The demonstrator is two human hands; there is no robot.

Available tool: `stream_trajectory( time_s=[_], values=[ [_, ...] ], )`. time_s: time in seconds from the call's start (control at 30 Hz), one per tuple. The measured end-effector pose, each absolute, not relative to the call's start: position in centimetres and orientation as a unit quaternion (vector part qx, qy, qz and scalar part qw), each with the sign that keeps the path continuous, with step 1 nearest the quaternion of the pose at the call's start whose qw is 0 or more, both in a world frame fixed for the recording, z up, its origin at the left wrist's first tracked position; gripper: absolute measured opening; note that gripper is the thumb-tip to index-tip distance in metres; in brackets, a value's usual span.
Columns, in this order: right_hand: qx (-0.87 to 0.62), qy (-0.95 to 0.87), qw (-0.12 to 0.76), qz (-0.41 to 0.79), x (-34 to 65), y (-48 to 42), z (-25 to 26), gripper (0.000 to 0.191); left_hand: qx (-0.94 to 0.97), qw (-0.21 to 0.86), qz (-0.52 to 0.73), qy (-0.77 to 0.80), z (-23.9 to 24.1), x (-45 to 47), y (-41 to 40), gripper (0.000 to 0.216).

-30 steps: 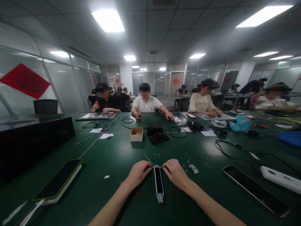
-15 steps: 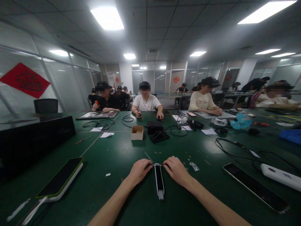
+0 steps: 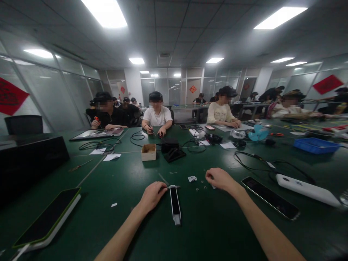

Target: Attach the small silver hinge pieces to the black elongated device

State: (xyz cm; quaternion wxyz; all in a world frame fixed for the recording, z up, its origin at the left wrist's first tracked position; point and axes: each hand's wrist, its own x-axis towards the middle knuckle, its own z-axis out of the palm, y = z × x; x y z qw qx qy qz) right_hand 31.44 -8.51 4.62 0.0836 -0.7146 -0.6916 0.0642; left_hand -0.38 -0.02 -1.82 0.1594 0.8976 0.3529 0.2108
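Note:
My left hand (image 3: 154, 195) is pinched at the upper left end of a slim device (image 3: 175, 204) with a white frame and a long black face, lying on the green table. A thin bar crosses the device's top end, and the left fingertips meet its left side. My right hand (image 3: 221, 179) is off to the right of the device, fingers curled down to the table. Part of a pale piece (image 3: 214, 187) shows beneath it; whether the fingers grip anything is hidden. Between the hands lie a small silvery plate (image 3: 192, 178) with holes and several tiny ring-like parts (image 3: 205, 187).
A phone (image 3: 270, 197) and white power bank (image 3: 307, 190) lie right, with black cables behind. A green-edged phone (image 3: 47, 217) is at left. Ahead stand an open cardboard box (image 3: 148, 152), a black stand (image 3: 174, 154) and a blue tray (image 3: 317, 145). Co-workers sit opposite.
My right hand has left the device's top end and moved right to the small parts. The silvery plate with holes now shows. My left hand stays at the device; the view has turned right.

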Motion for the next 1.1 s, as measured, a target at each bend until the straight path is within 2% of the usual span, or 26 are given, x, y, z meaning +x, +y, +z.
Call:
stream_trajectory(
  time_s=[0.13,0.27,0.73,1.1],
  values=[
    [-0.703,-0.698,0.053,0.127,30.6,-8.7,4.5,0.017,0.897,0.155,0.215,0.353,-1.9,-0.4,0.0,0.016],
    [-0.711,-0.691,0.018,0.131,29.6,-8.7,4.4,0.019,0.895,0.158,0.212,0.358,-1.6,-0.4,-0.2,0.017],
    [-0.71,-0.7,-0.076,-0.017,26.5,-8.8,3.7,0.02,0.895,0.142,0.203,0.371,-1.4,-0.3,-0.8,0.013],
    [-0.718,-0.693,-0.065,0.011,26.3,-9.0,4.1,0.023,0.891,0.162,0.191,0.378,-0.2,-0.3,-1.5,0.015]
  ],
)
